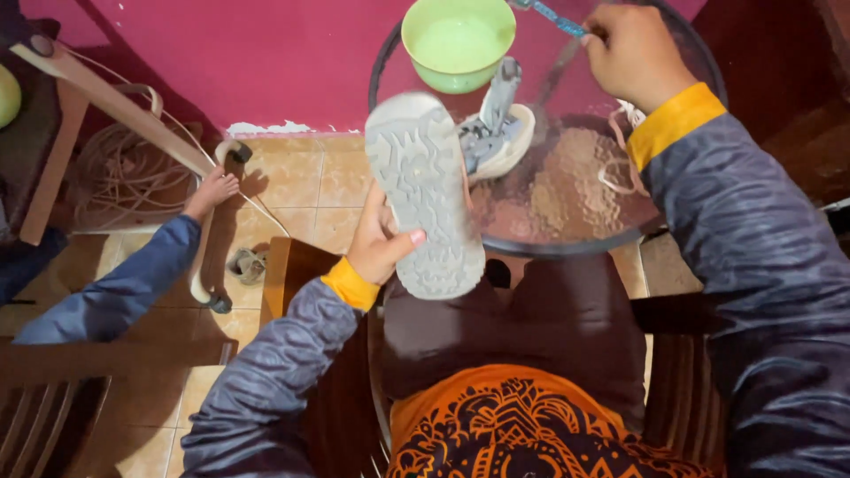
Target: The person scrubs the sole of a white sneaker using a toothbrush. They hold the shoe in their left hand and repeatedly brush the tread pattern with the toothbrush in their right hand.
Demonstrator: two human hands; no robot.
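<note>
- The left hand point(376, 248) holds a grey shoe point(425, 190) with its bumpy sole turned up. The fingers wrap round the side of the shoe and the thumb lies on the sole.
- This shoe is up in the air, just over the near edge of the round glass worktop point(699, 62).
- The right hand point(633, 49) is closed round a blue toothbrush point(553, 15). It is up by the far side of the worktop.
- The brush end is next to a green bowl point(458, 44) that sits on the worktop.
- A second grey shoe point(498, 133) lies on the glass behind the held one.
- White laces point(620, 173) rest on the glass near the right sleeve.
- Another person's hand point(212, 190), in a blue sleeve, touches a wooden frame point(115, 111) at the left, well apart from the shoes.
</note>
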